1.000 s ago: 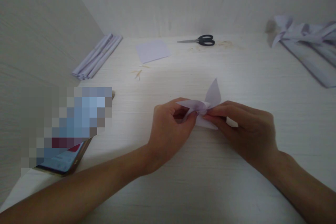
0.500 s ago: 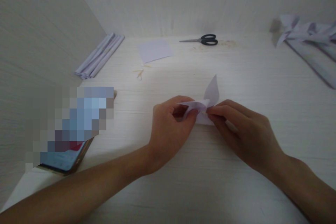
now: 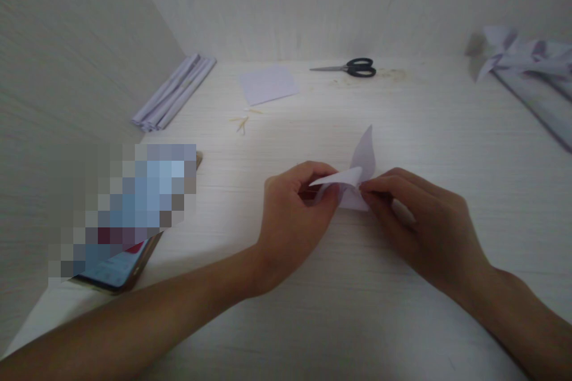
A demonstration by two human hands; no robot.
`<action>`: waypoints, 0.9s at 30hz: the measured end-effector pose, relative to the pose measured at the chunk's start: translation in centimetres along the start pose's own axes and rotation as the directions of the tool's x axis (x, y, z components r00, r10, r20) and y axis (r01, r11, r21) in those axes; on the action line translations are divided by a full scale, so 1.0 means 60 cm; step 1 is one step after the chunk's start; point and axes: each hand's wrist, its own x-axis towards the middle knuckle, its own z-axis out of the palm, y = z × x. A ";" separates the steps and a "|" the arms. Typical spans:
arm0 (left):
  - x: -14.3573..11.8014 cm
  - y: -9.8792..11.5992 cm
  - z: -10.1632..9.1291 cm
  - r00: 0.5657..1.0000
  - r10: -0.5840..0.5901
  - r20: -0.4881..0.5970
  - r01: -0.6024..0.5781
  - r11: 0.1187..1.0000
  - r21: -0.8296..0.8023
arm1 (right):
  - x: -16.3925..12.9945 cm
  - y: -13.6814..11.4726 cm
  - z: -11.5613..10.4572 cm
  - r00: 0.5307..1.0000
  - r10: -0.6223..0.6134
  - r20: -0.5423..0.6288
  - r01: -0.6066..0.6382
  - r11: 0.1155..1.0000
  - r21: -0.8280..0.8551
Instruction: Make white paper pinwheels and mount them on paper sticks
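Near the middle of the table, a white paper pinwheel (image 3: 364, 155) is held up, its corners curled in and one pointed blade standing upright. My left hand (image 3: 297, 223) pinches it from the left, thumb in front and fingers behind the folds. From the right, the closed thumb and forefinger of my right hand (image 3: 415, 220) meet at the pinwheel's centre. Whatever sits between those right fingertips is too small to make out. Some of the paper's lower part is covered by my fingers.
Black-handled scissors (image 3: 361, 67) and a square sheet of paper (image 3: 269, 84) lie toward the back wall. Small stick pieces (image 3: 242, 123) are beside the sheet. Rolled paper tubes (image 3: 176, 92) and a partly blurred phone (image 3: 118, 268) are at left; folded pinwheels on sticks (image 3: 522, 59) at far right.
The view has shifted slightly, so everything sits a little further right. The pinwheel's front fold has tilted up somewhat. Both hands keep nearly the same pose at the paper.
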 end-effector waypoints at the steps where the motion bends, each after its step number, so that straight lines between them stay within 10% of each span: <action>1: 0.000 0.000 0.000 1.000 -0.004 0.000 0.004 1.000 0.000 | 0.000 0.000 0.000 1.000 0.003 -0.001 -0.003 1.000 0.001; 27: 0.005 0.002 -0.001 0.996 -0.015 0.085 0.024 0.994 -0.105 | 0.003 -0.002 0.005 0.999 0.008 -0.039 -0.010 0.999 -0.044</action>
